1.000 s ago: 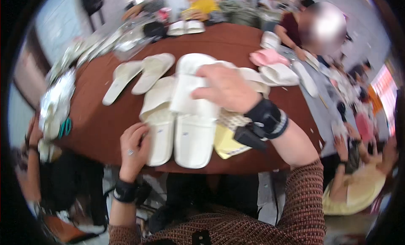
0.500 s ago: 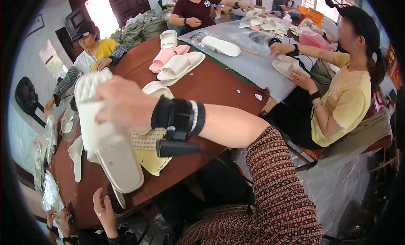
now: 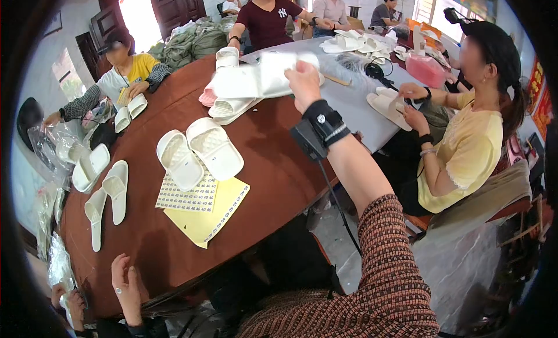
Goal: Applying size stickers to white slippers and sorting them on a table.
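We look down on a brown-covered table that fills the middle and reaches toward eight o'clock. At three o'clock we see a seated co-worker in a yellow top; between one and two o'clock stretches a grey table with footwear on it. At twelve o'clock stands a person in a maroon shirt, which bears a white emblem of letters on the chest. At ten o'clock sits another in yellow and white.

White footwear, smooth and motion-blurred, is up at twelve o'clock over the table's far side, covering part of a pink slipper; we cannot tell whether it is one piece or two. Our right hand grips its right-hand end.

Toward eight o'clock lies a yellow sheet, dark print repeated along its edges; a smaller sheet on it carries close rows of small printed figures. At ten o'clock, heel ends over these sheets, a cream pair of slippers sits side by side, puffy-patterned, each insole marked too faintly to read.

Our left hand, at eight o'clock by the near edge, holds nothing, fingers loosely bent; one finger bears a tiny white spot.
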`<state>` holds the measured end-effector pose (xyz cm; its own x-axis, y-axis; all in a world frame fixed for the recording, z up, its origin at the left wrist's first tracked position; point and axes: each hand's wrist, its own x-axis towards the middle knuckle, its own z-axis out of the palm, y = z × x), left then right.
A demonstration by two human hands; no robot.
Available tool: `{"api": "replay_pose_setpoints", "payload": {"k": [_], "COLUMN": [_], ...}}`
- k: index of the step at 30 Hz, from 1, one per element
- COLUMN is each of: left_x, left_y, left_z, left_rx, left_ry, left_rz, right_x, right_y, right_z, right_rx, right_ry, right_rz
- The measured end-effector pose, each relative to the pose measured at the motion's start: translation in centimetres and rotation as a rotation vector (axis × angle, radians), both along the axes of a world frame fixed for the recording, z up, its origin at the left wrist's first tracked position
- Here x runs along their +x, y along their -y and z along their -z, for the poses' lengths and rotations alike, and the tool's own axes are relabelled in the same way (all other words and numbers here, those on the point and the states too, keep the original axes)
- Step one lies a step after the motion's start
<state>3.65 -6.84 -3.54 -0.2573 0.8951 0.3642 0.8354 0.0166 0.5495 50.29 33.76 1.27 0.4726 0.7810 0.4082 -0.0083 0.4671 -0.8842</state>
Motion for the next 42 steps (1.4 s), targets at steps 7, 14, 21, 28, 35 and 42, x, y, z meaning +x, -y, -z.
{"api": "replay_pose_setpoints", "payload": {"k": [7,14,21,28,35,42], "left_x": [-1.1,-4.0,-8.0,-13.5,-15.0,-15.6], "left_y": [-3.9,-6.2,-9.7,-10.4,-12.1,-18.9], "left_z": [-1.4,-2.2,-1.9,-0.7,0.3,-0.3], "left_rx": [0.016,0.029,0.087,-0.068,-0.099,-0.157], "left_ry": [-0.054,-0.088,-0.194,-0.313,-0.367,-0.226], "left_rz": [0.076,0.045,-0.037,-0.231,-0.331,-0.360], "right_x": [3.9,-2.4,-8.5,-12.8,-12.8,-11.7], "right_y": [0.9,5.0,11.0,11.2,7.6,6.4], "right_z": [6.0,4.3,-0.5,-1.2,2.0,4.3], "right_rx": [-0.148,0.198,0.341,0.271,0.084,0.048], "right_ry": [0.365,0.544,0.504,0.347,0.219,0.334], "right_rz": [0.072,-0.209,-0.573,-0.692,-0.697,-0.675]}}
